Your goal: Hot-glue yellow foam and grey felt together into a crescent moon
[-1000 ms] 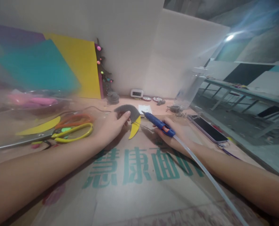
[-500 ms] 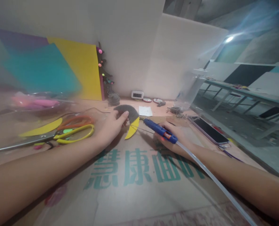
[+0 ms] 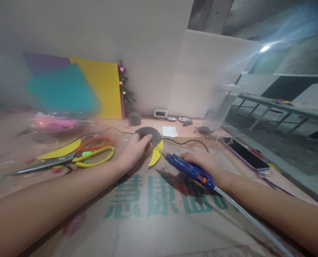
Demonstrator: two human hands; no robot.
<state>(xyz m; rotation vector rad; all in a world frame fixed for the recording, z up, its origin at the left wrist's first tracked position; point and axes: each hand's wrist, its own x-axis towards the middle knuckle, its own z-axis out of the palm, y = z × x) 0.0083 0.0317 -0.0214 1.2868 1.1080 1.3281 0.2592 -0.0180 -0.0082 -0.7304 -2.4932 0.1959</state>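
Between the thumb and fingers of my left hand (image 3: 137, 147) is a dark grey curved piece (image 3: 151, 132). A yellow crescent piece (image 3: 156, 154) hangs below its right end; whether the two are joined I cannot tell. My right hand (image 3: 203, 161) is wrapped round a blue glue gun (image 3: 187, 166), with a long whitish glue stick (image 3: 244, 208) coming out of its rear. The nozzle points left and sits close to the yellow crescent's edge; contact is unclear. Scissors (image 3: 93, 157) with orange and yellow handles lie left of my left hand, beside another yellow crescent.
Coloured sheets (image 3: 94, 89) lean on the back wall. A clear bowl (image 3: 59, 123) of pink things stands at the left. Along the back are a small digital clock (image 3: 160, 113) and a white paper (image 3: 170, 131). A phone (image 3: 246, 153) lies at the right edge, near a clear container (image 3: 219, 107).
The camera view has shifted, so the scene sits lower and further right. The glue gun's tip has tilted and moved closer to the yellow crescent. Both hands keep their holds.
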